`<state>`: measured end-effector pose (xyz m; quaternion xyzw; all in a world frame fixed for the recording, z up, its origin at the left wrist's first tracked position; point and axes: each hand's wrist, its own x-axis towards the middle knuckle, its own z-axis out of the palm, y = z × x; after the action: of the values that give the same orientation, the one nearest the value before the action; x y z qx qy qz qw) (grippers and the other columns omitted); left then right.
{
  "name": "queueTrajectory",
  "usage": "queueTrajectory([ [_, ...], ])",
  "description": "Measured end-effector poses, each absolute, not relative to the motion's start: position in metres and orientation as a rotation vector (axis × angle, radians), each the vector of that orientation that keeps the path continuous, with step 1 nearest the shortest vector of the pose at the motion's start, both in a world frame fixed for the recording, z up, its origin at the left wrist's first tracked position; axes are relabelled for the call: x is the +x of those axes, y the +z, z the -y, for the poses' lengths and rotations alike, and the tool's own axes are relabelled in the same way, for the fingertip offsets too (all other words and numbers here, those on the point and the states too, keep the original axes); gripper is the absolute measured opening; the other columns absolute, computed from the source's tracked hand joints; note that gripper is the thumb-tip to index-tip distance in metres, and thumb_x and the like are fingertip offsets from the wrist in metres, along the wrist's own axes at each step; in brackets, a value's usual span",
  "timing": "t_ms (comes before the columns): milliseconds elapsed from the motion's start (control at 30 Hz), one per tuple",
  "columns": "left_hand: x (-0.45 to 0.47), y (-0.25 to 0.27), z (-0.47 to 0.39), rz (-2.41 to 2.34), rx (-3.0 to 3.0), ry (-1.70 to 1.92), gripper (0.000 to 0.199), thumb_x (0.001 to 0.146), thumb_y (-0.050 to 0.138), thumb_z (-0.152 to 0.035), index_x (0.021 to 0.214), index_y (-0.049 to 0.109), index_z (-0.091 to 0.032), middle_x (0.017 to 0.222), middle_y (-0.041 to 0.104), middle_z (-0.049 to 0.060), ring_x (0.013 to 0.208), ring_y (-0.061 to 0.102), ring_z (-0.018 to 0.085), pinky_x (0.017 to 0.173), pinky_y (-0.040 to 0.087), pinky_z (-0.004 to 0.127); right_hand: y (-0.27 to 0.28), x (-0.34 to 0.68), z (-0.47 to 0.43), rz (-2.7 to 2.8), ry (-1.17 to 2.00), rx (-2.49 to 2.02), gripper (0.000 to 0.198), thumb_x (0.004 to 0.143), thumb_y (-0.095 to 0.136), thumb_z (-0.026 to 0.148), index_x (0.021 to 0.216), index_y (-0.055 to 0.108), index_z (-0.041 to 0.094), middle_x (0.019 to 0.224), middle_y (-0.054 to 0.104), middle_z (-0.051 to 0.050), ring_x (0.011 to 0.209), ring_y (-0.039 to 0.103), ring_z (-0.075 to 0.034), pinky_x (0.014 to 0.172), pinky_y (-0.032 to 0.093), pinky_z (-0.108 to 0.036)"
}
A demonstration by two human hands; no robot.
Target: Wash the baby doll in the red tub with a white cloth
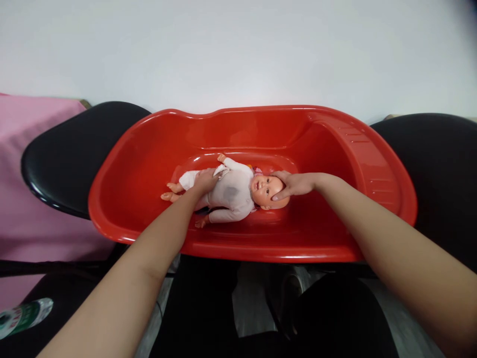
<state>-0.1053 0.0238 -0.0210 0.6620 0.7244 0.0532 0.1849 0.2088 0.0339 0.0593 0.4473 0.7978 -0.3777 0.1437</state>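
A baby doll (pixel 234 189) lies on its back in a red baby bathtub (pixel 149 149), head to the right and feet to the left. It wears a pale long-sleeved top with a grey, wet-looking patch on the belly, and white bottoms. At the doll's waist, my left hand (pixel 205 181) is closed on the hem of the top, where a bit of white cloth bunches at the fingertips. My right hand (pixel 298 184) cups the crown of the doll's head, thumb on the near side and fingers on the far side. Something pink and orange shows partly behind the doll's neck.
Black chairs (pixel 74 154) flank the tub on both sides, and a white wall (pixel 238 54) rises behind it. Pink cloth (pixel 33 119) hangs at the left. A bottle with a green label (pixel 30 317) lies at the lower left. My legs are below the tub's near rim.
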Motion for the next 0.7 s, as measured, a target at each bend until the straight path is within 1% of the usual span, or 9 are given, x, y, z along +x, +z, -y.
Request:
queueTrajectory([
  [133,-0.107,-0.019,-0.025,-1.974,1.926,0.136,0.055,0.094,0.043,-0.067,0.114,0.072,-0.025,0.112,0.075,0.011,0.105,0.068,0.03,0.091,0.046,0.037,0.059,0.209,-0.034,-2.299,-1.089,1.289,0.11,0.067,0.076,0.063,0.158,0.027,0.028,0.157,0.044,-0.012,0.141,0.045,-0.038,0.118,0.038,-0.051],
  [267,-0.108,-0.02,-0.027,-2.016,1.906,0.127,0.054,0.095,0.041,-0.066,0.115,0.072,-0.026,0.113,0.074,0.01,0.108,0.068,0.031,0.092,0.047,0.037,0.059,0.209,-0.034,-2.298,-1.076,1.296,0.111,0.067,0.076,0.064,0.159,0.027,0.028,0.157,0.044,-0.012,0.141,0.045,-0.039,0.118,0.038,-0.051],
  [367,-0.106,-0.02,-0.029,-2.035,1.871,0.101,0.054,0.095,0.041,-0.066,0.114,0.072,-0.025,0.114,0.074,0.01,0.108,0.067,0.031,0.094,0.046,0.037,0.058,0.209,-0.034,-2.306,-1.076,1.292,0.109,0.067,0.076,0.063,0.158,0.028,0.03,0.155,0.046,-0.01,0.14,0.045,-0.039,0.118,0.039,-0.052],
  [533,-0.098,-0.016,-0.03,-2.094,1.809,0.052,0.054,0.098,0.038,-0.063,0.113,0.073,-0.024,0.109,0.075,0.011,0.106,0.068,0.03,0.095,0.045,0.04,0.057,0.209,-0.035,-2.319,-1.071,1.285,0.108,0.067,0.077,0.064,0.157,0.029,0.028,0.155,0.045,-0.011,0.14,0.046,-0.038,0.118,0.038,-0.051],
  [633,-0.095,-0.012,-0.027,-2.098,1.777,0.033,0.053,0.097,0.04,-0.063,0.113,0.073,-0.025,0.112,0.074,0.011,0.11,0.067,0.033,0.097,0.044,0.042,0.057,0.209,-0.035,-2.321,-1.075,1.28,0.106,0.067,0.076,0.064,0.156,0.031,0.03,0.154,0.047,-0.009,0.139,0.046,-0.038,0.118,0.039,-0.052],
  [700,-0.097,-0.011,-0.024,-2.092,1.767,0.035,0.052,0.097,0.04,-0.062,0.112,0.073,-0.024,0.113,0.074,0.011,0.11,0.067,0.032,0.097,0.044,0.042,0.057,0.209,-0.034,-2.314,-1.083,1.292,0.105,0.067,0.076,0.064,0.156,0.031,0.03,0.154,0.047,-0.01,0.14,0.046,-0.038,0.118,0.039,-0.052],
])
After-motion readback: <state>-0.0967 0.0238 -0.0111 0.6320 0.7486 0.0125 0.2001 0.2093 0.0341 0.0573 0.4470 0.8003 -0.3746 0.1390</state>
